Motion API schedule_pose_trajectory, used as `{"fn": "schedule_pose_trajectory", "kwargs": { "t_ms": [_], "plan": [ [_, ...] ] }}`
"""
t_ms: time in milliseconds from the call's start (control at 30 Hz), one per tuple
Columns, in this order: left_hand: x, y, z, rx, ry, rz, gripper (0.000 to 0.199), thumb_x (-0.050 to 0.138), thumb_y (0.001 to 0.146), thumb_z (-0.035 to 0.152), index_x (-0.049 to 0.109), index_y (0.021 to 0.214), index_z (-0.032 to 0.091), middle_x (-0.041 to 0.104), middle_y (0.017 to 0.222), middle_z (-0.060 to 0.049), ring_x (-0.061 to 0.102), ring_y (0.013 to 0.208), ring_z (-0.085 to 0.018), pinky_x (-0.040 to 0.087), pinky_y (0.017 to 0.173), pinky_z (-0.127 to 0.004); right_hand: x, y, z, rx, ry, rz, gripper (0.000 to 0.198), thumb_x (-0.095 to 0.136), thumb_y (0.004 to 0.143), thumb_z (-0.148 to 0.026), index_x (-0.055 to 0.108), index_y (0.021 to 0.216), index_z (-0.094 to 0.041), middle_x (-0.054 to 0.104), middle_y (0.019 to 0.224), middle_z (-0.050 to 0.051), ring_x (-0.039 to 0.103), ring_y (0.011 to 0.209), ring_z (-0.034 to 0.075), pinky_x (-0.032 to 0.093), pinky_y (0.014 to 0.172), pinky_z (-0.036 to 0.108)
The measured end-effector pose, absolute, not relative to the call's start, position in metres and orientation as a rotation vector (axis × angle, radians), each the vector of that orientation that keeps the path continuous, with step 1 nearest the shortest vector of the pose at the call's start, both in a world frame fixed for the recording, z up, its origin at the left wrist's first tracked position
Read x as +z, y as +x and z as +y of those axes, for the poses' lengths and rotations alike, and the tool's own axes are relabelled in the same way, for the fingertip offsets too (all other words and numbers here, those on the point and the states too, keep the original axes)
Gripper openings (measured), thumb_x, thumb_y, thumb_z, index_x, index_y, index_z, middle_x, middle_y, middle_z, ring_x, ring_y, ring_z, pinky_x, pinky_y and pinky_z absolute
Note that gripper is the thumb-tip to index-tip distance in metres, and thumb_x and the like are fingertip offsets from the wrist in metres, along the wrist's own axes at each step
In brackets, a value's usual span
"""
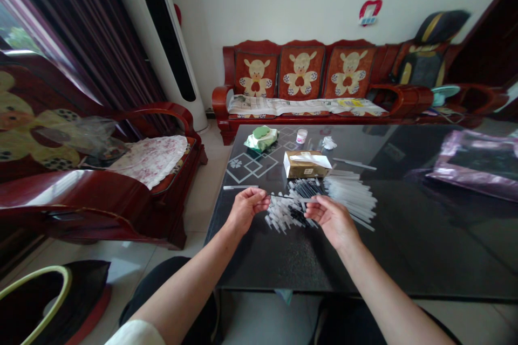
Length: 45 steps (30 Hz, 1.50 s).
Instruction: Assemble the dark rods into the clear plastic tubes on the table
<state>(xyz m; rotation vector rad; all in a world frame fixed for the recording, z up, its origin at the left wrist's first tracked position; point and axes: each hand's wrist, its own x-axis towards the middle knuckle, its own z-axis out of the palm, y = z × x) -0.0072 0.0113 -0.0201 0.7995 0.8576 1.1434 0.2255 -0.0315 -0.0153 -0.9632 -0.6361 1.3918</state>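
Observation:
Over the dark glossy table, my left hand (247, 206) pinches one end of a thin black stick (283, 197). My right hand (329, 218) has its fingertips closed on a slim whitish tube (308, 200), which is in line with the stick's other end. Whether the stick enters the tube is too small to make out. Beneath and between the hands lie a heap of short white-ended pieces (279, 213) and a bundle of black sticks (305, 187). A fan of translucent white tubes (351, 197) spreads beyond my right hand.
A tissue box (305, 166) stands behind the piles, with a green wipes pack (261, 139), a small white cup (301, 136) and crumpled tissue (329, 143) farther back. One tube (240, 187) lies left. Purple plastic packaging (473, 167) occupies the table's right. Wooden seats surround it.

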Motion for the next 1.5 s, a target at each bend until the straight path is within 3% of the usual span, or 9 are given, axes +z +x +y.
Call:
{"fn": "schedule_pose_trajectory", "kwargs": {
  "t_ms": [233,733,1233,1400,1500],
  "plan": [
    [-0.013,0.011,-0.008,0.962,1.004,0.859,0.034,0.08,0.064,0.039,0.069,0.077,0.009,0.072,0.076,-0.011,0.067,0.061,-0.015,0.054,0.057,-0.025,-0.022,0.216,-0.033,1.516,-0.946,-0.689,0.017,0.075,0.071,-0.028,0.07,0.08,-0.015,0.073,0.069,0.005,0.068,0.056,0.015,0.059,0.059,0.029],
    [-0.014,0.012,-0.012,0.916,1.039,0.729,0.035,0.079,0.067,0.038,0.064,0.081,0.011,0.07,0.074,-0.007,0.065,0.059,-0.014,0.052,0.059,-0.025,-0.02,0.211,-0.036,1.629,-0.835,-0.702,0.012,0.072,0.073,-0.023,0.07,0.082,-0.015,0.072,0.067,0.003,0.066,0.053,0.015,0.059,0.056,0.029],
    [-0.017,0.009,-0.003,1.213,0.869,0.813,0.028,0.072,0.075,0.036,0.057,0.079,0.012,0.07,0.079,-0.009,0.066,0.064,-0.014,0.054,0.06,-0.024,-0.016,0.213,-0.035,1.537,-0.864,-0.66,0.012,0.073,0.07,-0.022,0.07,0.078,-0.013,0.072,0.066,0.007,0.067,0.051,0.018,0.058,0.054,0.032],
    [-0.018,0.012,-0.002,1.219,0.684,0.693,0.03,0.07,0.079,0.035,0.062,0.094,0.011,0.072,0.088,-0.012,0.068,0.069,-0.014,0.054,0.07,-0.025,-0.021,0.21,-0.035,1.559,-0.818,-0.601,0.014,0.074,0.069,-0.021,0.07,0.08,-0.014,0.073,0.068,0.006,0.069,0.056,0.018,0.059,0.058,0.031],
    [-0.017,0.013,-0.002,1.199,0.649,0.589,0.036,0.075,0.074,0.025,0.065,0.105,0.009,0.071,0.098,-0.013,0.068,0.083,-0.014,0.051,0.083,-0.025,-0.024,0.21,-0.033,1.561,-0.776,-0.575,0.013,0.074,0.07,-0.02,0.071,0.081,-0.014,0.074,0.07,0.006,0.069,0.059,0.018,0.06,0.06,0.03]
  ]
}}
